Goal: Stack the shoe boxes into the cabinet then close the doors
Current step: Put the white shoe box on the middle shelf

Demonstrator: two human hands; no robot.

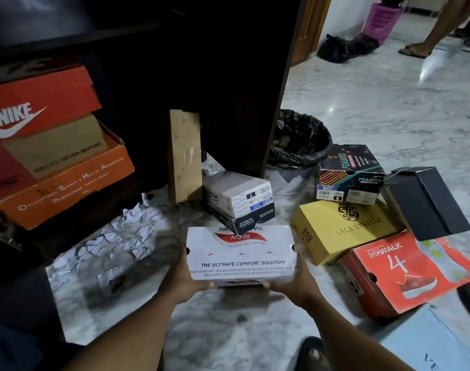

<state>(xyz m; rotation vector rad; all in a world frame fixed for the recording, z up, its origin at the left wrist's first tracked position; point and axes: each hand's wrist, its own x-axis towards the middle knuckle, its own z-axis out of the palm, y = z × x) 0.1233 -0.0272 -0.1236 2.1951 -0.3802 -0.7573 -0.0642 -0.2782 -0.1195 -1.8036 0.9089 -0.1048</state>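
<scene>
Littering pale marble floor point(375, 108): shoe boxes point(346, 231), crumpled paper point(137, 223).

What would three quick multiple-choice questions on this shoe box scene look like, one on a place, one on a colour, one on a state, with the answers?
1. Where is the Nike box?
A. on the floor
B. in the cabinet, on top of the stack
C. in the bin

2. What colour is the Lace Lynelle box?
A. yellow
B. blue
C. white

3. How is the white Arch Fit box held?
A. by one hand
B. by nobody
C. between both hands

Answers:
B, it tops the other boxes in the cabinet.
A, its lid is yellow.
C, the left hand and right hand have a grip on its two ends.
</scene>
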